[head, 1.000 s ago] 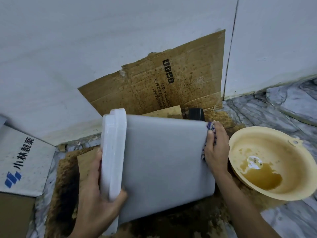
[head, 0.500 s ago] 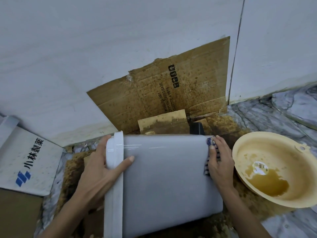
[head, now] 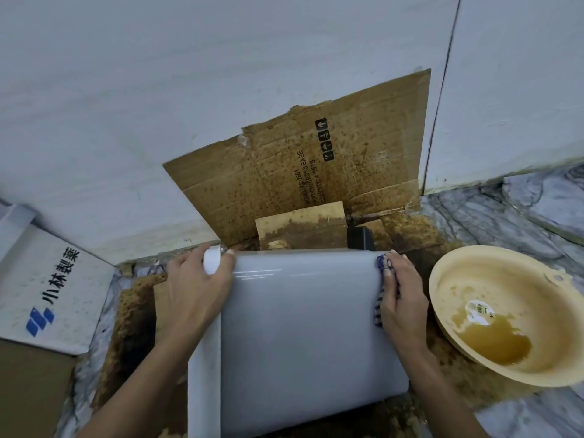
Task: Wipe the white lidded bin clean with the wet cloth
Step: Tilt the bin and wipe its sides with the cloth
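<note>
Your white plastic lidded bin (head: 303,336) lies on its side on the stained, wet brown cardboard sheet (head: 407,235) spread over the grey marbled floor (head: 493,216), its lid end pointing left and its base end pointing right. Your left hand (head: 192,298) grips the lid end of the bin: the palm lies over the white rim, the fingers curl across the far top corner, and a rounded white knob of the lid shows between them. Your right hand (head: 403,308) rests flat against the base end of the bin, fingers straight and close together, pressing the blue-and-white checked wet cloth (head: 380,298) against that end; only a thin edge of the cloth shows between your palm and the bin.

Just right of the bin, near your right hand, sits a round cream plastic basin (head: 448,330) with a pool of brown water in its bottom. Behind the bin, a spotted brown cardboard panel (head: 284,178) with black printing leans against the white wall (head: 158,90), and a small black object (head: 360,237) peeks over the bin's far edge. Left of the bin lies a white carton (head: 47,279) with a blue logo and black characters.
</note>
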### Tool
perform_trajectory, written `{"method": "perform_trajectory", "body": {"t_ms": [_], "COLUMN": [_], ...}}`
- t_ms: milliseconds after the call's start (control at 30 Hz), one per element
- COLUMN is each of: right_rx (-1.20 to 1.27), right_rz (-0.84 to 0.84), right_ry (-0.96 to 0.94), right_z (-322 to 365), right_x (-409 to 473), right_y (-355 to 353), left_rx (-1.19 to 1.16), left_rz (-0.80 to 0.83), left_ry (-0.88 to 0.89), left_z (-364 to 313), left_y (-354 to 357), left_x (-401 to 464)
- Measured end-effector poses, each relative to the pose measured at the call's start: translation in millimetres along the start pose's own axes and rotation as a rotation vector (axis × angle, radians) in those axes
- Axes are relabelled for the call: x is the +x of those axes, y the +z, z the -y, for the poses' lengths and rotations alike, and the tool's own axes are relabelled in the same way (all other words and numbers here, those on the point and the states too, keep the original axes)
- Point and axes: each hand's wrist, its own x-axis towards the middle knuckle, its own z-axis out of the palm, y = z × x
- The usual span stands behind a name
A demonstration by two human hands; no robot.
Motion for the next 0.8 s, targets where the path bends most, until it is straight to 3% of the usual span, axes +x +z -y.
{"method": "perform_trajectory", "body": {"t_ms": [367, 633, 700, 800], "right_rx": [-0.080, -0.158, -0.200, -0.217], "right_rz": [0.042, 0.078, 0.140, 0.221], "right_ry": [-0.181, -0.085, -0.046, -0.016], "right_z": [71, 70, 67, 74], "right_x": [19, 41, 42, 40], "right_y": [32, 26, 20, 17], "left_rx": [-0.044, 0.000, -0.020, 0.005], "left_rz": [-0.236, -0.340, -0.304, -0.212], "left_ry": [0.286, 0.520, 0.501, 0.329], "left_z": [-27, -39, -34, -17], "left_y": [-4, 0, -2, -12], "left_x": [-16, -13, -18, -23]}}
